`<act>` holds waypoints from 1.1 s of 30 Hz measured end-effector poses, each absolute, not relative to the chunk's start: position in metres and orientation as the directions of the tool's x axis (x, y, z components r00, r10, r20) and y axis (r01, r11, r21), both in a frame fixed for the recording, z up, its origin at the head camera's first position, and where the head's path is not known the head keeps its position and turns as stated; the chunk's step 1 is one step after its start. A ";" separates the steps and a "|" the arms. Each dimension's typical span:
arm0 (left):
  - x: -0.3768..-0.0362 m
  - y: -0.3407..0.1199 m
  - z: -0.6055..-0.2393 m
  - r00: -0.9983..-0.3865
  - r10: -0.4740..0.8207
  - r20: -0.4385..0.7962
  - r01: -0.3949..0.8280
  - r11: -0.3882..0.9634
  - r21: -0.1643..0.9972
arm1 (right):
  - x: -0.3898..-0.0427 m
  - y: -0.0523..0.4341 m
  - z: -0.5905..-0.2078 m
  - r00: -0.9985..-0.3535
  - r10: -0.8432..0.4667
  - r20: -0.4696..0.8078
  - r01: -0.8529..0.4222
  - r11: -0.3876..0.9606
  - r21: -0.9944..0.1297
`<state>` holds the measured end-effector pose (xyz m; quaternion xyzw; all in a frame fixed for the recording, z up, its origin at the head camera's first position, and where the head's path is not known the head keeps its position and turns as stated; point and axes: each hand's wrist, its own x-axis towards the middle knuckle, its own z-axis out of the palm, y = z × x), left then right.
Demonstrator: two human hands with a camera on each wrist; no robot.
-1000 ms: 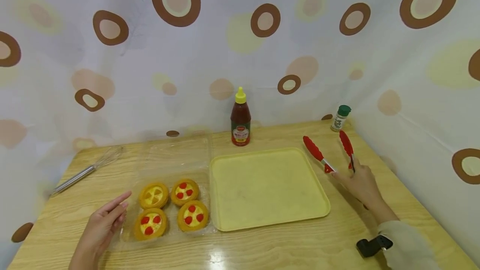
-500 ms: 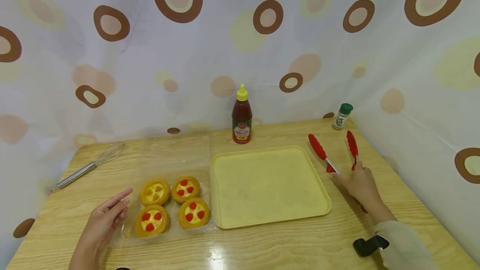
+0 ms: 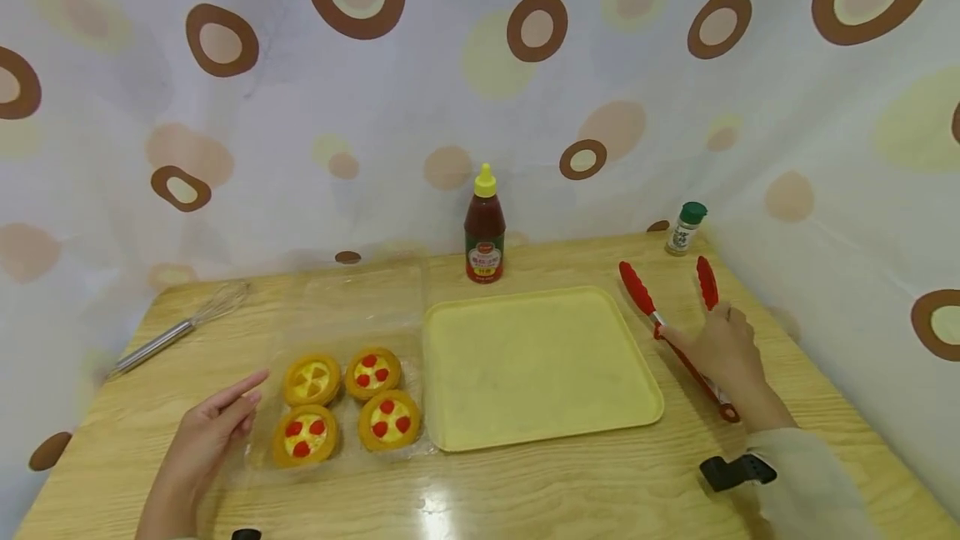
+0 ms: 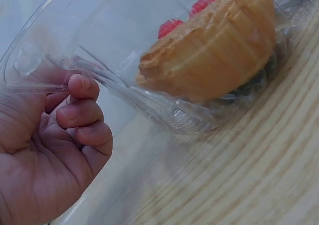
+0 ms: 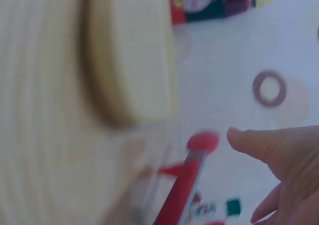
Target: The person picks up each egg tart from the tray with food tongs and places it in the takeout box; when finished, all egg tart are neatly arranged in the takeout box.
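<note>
- Two bare hands: no gloves or rings show on the left hand (image 3: 213,432) or the right hand (image 3: 720,348).
- The right forearm wears a pale cream, soft-looking long sleeve (image 3: 806,477) ending at the wrist.
- A small black clip-like device (image 3: 731,471) sits at the right cuff.
- The left forearm is bare; a small black object (image 3: 246,534) shows beside it at the picture's lower edge.

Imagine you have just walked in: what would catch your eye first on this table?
Four tarts with red dots sit in a clear plastic box at front left, the left hand resting at its edge. Mid-table lies a bare yellow tray. To its right, the right hand rests on red tongs.
</note>
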<state>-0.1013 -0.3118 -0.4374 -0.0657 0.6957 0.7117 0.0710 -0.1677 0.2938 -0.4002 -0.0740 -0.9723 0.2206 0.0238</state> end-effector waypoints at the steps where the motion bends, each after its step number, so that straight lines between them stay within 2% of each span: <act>1: -0.100 -0.314 -0.436 -0.982 0.009 -0.188 -0.188 0.007 0.982 | -0.168 0.284 -0.394 -0.991 0.131 0.023 0.108 0.892 -0.440; 4: -0.098 -0.320 -0.433 -0.982 0.006 -0.187 -0.186 0.067 0.980 | -0.173 0.249 -0.381 -0.997 0.010 0.072 -0.030 0.852 -0.523; 8: -0.099 -0.325 -0.430 -0.978 0.020 -0.209 -0.207 0.071 0.976 | -0.181 0.193 -0.376 -0.985 -0.152 0.087 -0.172 0.739 -0.652; 14: -0.099 -0.327 -0.431 -0.974 0.054 -0.218 -0.216 0.052 0.975 | -0.201 0.106 -0.395 -0.934 -0.351 0.072 -0.259 0.522 -0.813; 17: -0.098 -0.327 -0.433 -0.969 0.077 -0.235 -0.234 0.014 0.972 | -0.213 0.069 -0.409 -0.909 -0.416 -0.009 -0.166 0.383 -0.909; 21: -0.094 -0.328 -0.437 -0.967 0.099 -0.235 -0.241 -0.056 0.969 | -0.227 0.029 -0.425 -0.904 -0.408 -0.128 0.022 0.255 -0.967; 25: -0.091 -0.330 -0.439 -0.968 0.124 -0.220 -0.233 -0.109 0.966 | -0.235 0.001 -0.437 -0.917 -0.360 -0.173 0.115 0.176 -0.978; 30: -0.098 -0.327 -0.440 -0.966 0.150 -0.212 -0.225 -0.075 0.972 | -0.245 -0.010 -0.447 -0.956 -0.210 -0.205 0.226 -0.079 -0.971; 33: -0.104 -0.323 -0.439 -0.966 0.150 -0.212 -0.219 -0.030 0.975 | -0.250 -0.008 -0.445 -0.956 -0.154 -0.248 0.277 -0.209 -0.938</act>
